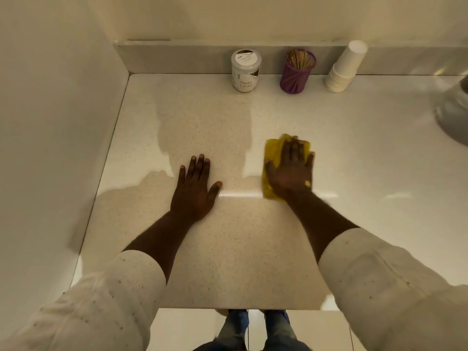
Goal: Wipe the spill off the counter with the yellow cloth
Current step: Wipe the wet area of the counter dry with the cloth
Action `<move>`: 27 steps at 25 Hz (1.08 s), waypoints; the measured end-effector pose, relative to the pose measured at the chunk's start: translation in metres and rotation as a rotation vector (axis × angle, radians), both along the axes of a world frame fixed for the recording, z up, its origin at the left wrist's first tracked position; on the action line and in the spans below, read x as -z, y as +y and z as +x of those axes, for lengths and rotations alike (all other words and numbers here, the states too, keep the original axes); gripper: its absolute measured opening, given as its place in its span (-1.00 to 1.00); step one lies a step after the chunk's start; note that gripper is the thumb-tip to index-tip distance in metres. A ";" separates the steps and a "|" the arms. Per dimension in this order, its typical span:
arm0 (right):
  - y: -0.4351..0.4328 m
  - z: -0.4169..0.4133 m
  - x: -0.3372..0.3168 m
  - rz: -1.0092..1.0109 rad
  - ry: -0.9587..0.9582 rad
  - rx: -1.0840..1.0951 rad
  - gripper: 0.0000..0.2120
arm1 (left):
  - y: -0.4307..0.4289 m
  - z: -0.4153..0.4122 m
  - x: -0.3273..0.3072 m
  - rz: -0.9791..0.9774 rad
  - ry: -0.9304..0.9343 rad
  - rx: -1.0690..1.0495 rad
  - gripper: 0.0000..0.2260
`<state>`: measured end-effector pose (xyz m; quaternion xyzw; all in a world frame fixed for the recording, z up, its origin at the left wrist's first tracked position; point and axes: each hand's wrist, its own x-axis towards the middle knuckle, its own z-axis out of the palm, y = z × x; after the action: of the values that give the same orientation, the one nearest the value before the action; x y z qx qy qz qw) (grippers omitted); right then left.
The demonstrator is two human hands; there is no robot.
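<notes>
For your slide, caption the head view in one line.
Right hand presses the yellow cloth flat on the counter; left hand rests bare.

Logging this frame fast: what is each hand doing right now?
Left hand: open, flat on the counter, holding nothing.
Right hand: open, palm pressing the yellow cloth flat.

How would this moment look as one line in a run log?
right hand: flat on crumpled yellow cloth | left hand: flat on speckled beige counter, empty | spill: cannot tell
</notes>
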<state>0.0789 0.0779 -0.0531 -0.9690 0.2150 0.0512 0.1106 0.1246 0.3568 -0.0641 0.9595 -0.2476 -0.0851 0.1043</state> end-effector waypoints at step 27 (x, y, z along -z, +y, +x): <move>-0.021 -0.159 0.000 -0.030 -0.026 0.082 -0.20 | -0.017 -0.075 -0.006 -0.006 0.019 0.062 -0.35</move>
<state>-0.0797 0.0572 -0.0532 -0.9614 0.2540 0.0306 0.1009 0.0500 0.3398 -0.0579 0.9501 -0.2767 -0.0964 0.1069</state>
